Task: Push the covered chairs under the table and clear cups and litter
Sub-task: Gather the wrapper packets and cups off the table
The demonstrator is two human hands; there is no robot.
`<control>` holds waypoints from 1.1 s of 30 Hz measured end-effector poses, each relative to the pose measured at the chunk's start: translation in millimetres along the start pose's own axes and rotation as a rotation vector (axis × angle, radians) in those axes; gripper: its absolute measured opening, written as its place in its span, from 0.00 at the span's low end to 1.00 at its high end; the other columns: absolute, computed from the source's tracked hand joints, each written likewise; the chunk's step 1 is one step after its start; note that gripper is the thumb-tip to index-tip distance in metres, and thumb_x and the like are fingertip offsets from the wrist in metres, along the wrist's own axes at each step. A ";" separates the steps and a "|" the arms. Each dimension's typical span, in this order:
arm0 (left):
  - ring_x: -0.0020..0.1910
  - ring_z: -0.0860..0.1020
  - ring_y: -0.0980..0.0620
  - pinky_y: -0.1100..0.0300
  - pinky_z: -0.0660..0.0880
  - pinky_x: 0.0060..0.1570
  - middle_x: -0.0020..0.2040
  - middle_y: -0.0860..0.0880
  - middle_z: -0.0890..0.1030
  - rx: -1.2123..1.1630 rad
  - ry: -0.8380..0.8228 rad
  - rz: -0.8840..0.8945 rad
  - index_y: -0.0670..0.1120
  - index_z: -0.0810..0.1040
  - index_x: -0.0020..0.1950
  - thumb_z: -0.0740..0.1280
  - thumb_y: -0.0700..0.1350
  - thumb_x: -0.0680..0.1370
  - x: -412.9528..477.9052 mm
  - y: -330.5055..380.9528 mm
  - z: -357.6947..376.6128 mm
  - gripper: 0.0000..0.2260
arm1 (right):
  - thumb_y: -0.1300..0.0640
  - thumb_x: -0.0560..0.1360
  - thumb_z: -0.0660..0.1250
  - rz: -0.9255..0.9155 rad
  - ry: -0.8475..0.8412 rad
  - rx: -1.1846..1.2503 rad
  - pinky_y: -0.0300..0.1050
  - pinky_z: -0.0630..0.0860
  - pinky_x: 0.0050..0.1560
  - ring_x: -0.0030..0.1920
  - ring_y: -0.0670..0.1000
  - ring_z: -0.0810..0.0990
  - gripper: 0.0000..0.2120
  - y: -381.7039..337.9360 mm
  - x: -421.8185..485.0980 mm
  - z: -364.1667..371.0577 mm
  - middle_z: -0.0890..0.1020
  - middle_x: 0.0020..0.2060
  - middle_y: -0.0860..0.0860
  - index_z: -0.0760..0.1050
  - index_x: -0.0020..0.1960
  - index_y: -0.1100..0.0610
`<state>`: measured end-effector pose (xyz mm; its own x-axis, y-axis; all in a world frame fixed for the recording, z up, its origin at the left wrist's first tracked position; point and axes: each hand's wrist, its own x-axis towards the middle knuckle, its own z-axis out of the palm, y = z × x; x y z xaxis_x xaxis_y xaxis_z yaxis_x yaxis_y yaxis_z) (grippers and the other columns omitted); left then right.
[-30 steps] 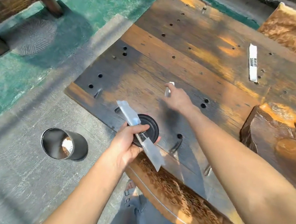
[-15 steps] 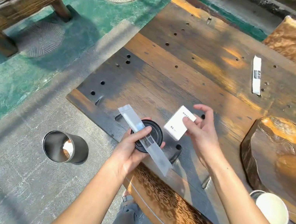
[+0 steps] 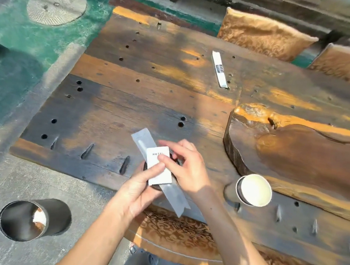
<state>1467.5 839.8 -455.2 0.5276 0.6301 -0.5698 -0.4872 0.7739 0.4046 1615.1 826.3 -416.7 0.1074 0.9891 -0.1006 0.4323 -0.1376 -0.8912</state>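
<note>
Over the near edge of the weathered plank table (image 3: 146, 77), our left hand (image 3: 137, 191) pinches a dark lid, grey wrapper (image 3: 174, 197) and the light, crushable white packet (image 3: 158, 167), which our right hand (image 3: 186, 168) steadies by its edges.

Looks like an outdoor seating area of a hotel or café, sunlit w/ hard shadows. Rustic plank counter (image 3: 144, 86), drilled holes, worn orange-dark finish; a raw wood slab (image 3: 303, 152) sits on it. Chairs (image 3: 262, 36) w/ gold patterned covers along the far side, another cover (image 3: 176, 231) at the near edge. Floor is grey concrete w/ green painted patches (image 3: 35, 41) and round grooved stone discs (image 3: 56, 6). Paper cup (image 3: 254, 189), sachet (image 3: 219, 69) and a small box (image 3: 159, 166) printed "HOTEL" point to guest service. Metal bin (image 3: 34, 220) on the floor.
</note>
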 end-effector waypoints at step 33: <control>0.39 0.85 0.45 0.43 0.84 0.40 0.39 0.43 0.83 0.039 0.147 0.017 0.41 0.76 0.59 0.76 0.34 0.65 -9.8 101.8 -31.0 0.23 | 0.49 0.61 0.80 0.443 0.159 -0.702 0.58 0.76 0.46 0.57 0.63 0.73 0.41 66.3 -17.9 5.0 0.68 0.60 0.53 0.64 0.69 0.43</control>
<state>1391.1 910.4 -430.6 0.4105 0.6294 -0.6598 -0.4662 0.7667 0.4413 1637.3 799.8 -476.1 0.5006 0.8239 -0.2657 0.7705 -0.5640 -0.2971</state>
